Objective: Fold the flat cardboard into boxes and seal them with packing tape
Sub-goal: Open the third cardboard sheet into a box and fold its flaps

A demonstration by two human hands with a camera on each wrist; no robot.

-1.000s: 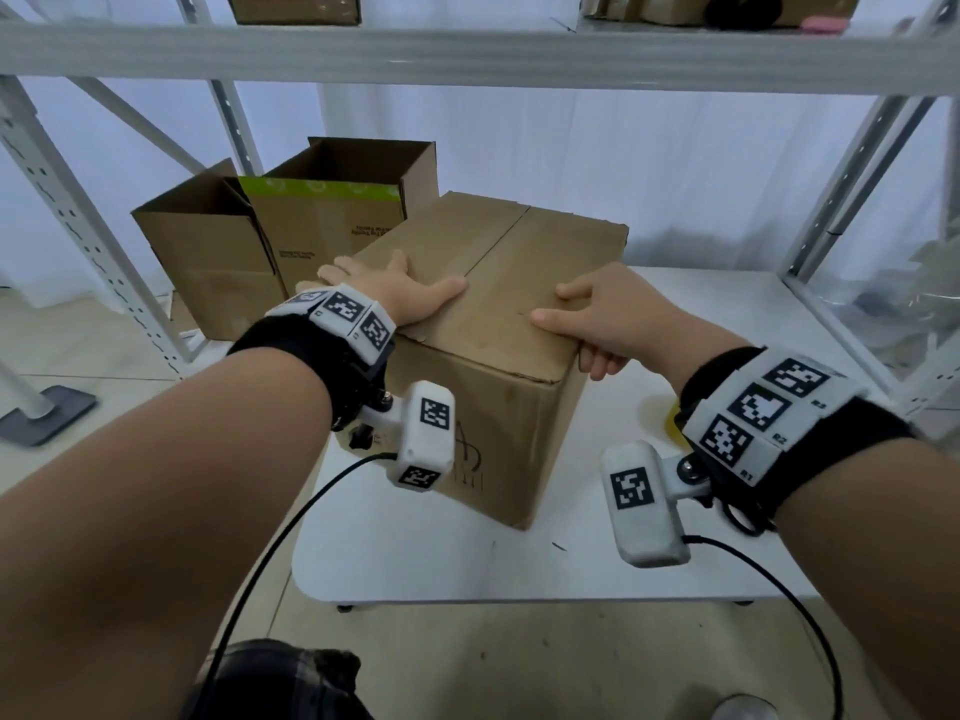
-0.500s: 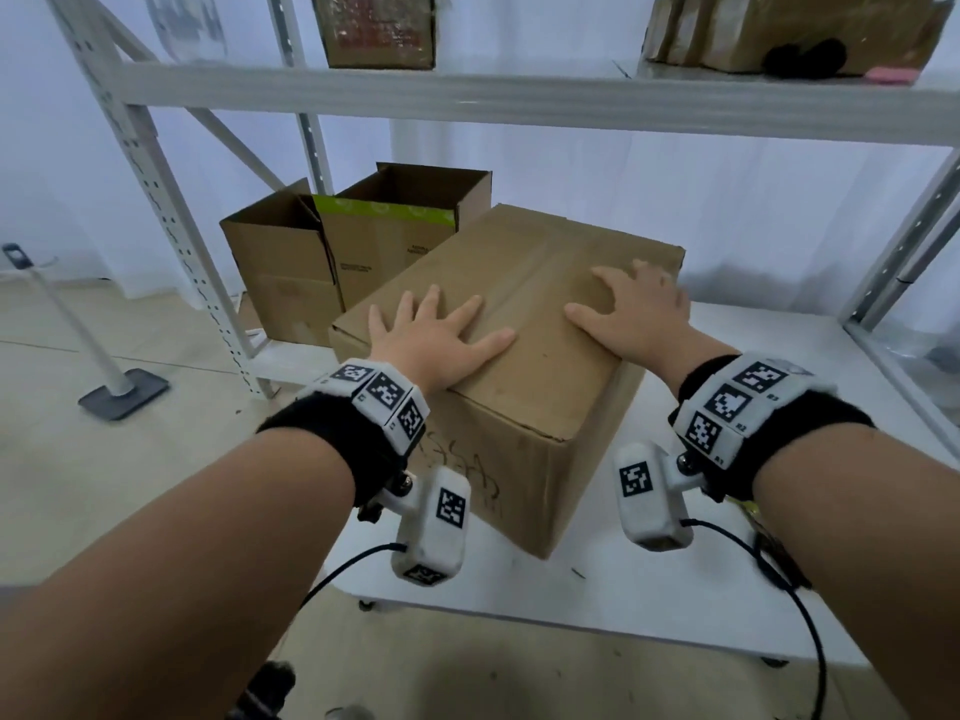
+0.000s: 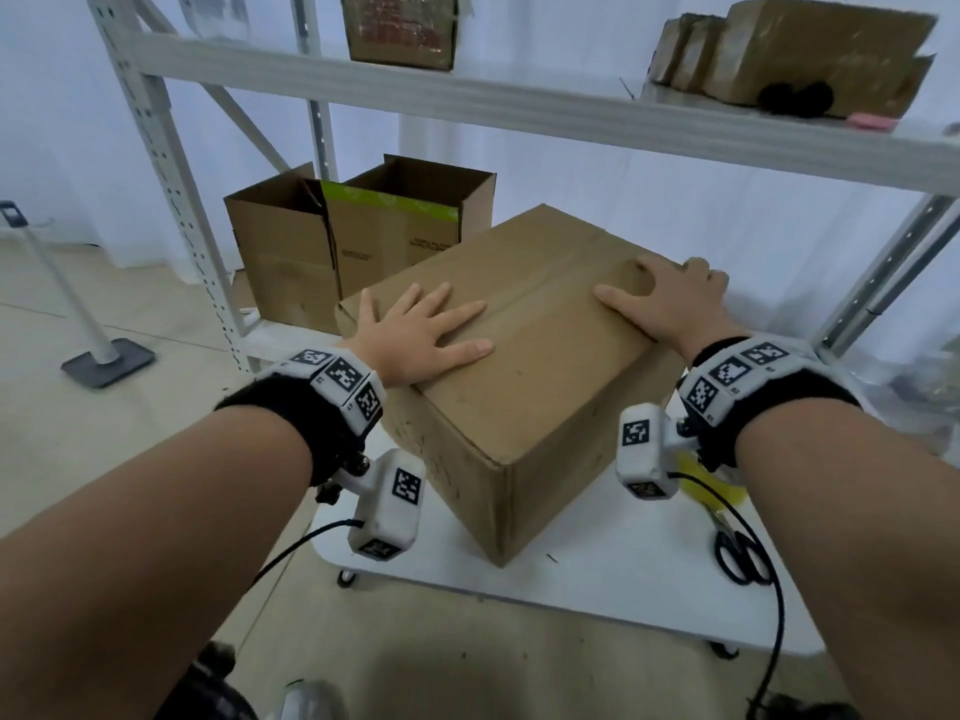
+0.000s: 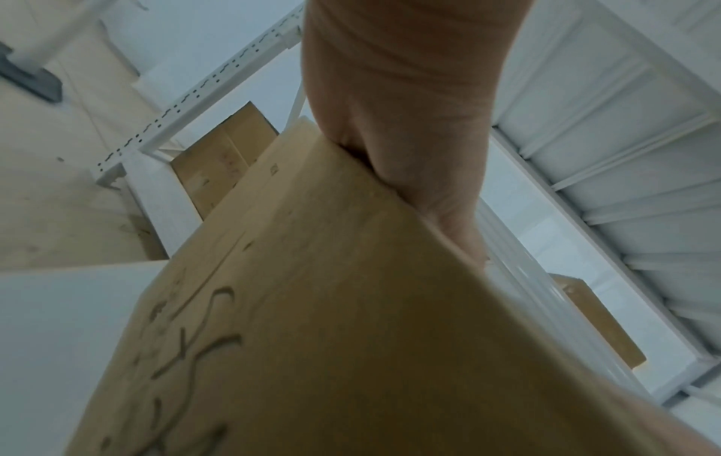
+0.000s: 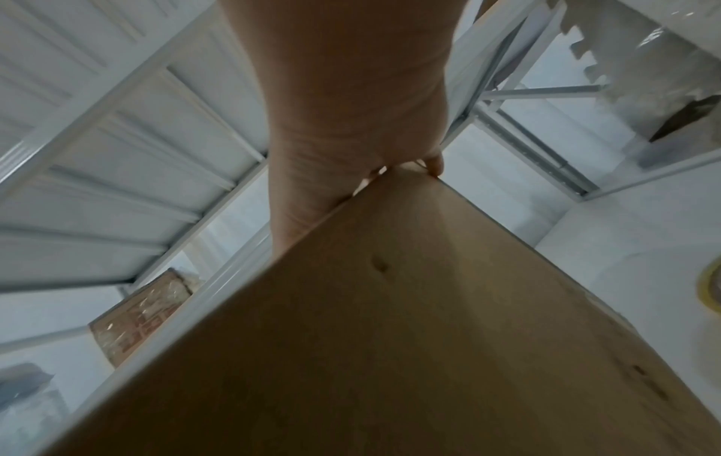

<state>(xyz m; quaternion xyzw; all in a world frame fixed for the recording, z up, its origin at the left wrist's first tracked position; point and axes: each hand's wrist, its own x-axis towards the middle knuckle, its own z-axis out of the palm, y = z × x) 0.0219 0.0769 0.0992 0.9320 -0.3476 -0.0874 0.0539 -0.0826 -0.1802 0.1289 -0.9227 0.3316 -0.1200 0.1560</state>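
A closed brown cardboard box (image 3: 524, 387) stands on the white table (image 3: 613, 569), its top flaps meeting along a middle seam. My left hand (image 3: 415, 330) lies flat on the left flap with the fingers spread. My right hand (image 3: 670, 298) presses flat on the right flap near the far right edge. In the left wrist view the box side (image 4: 312, 324) fills the lower frame under my left hand (image 4: 409, 123). The right wrist view shows the box side (image 5: 409, 324) beneath my right hand (image 5: 351, 108). A yellowish tape roll (image 3: 711, 485) lies on the table, partly behind my right wrist.
Two open cardboard boxes (image 3: 358, 241) stand behind on a low shelf of the white metal rack (image 3: 171, 163). Black scissors (image 3: 740, 553) lie on the table at the right. More boxes (image 3: 789, 49) sit on the upper shelf. A stand base (image 3: 106, 361) rests on the floor at left.
My right hand has moved from the box's near right edge up onto the top flap, and my left hand has spread flat. The head view has shifted, showing the box lower and more to the right.
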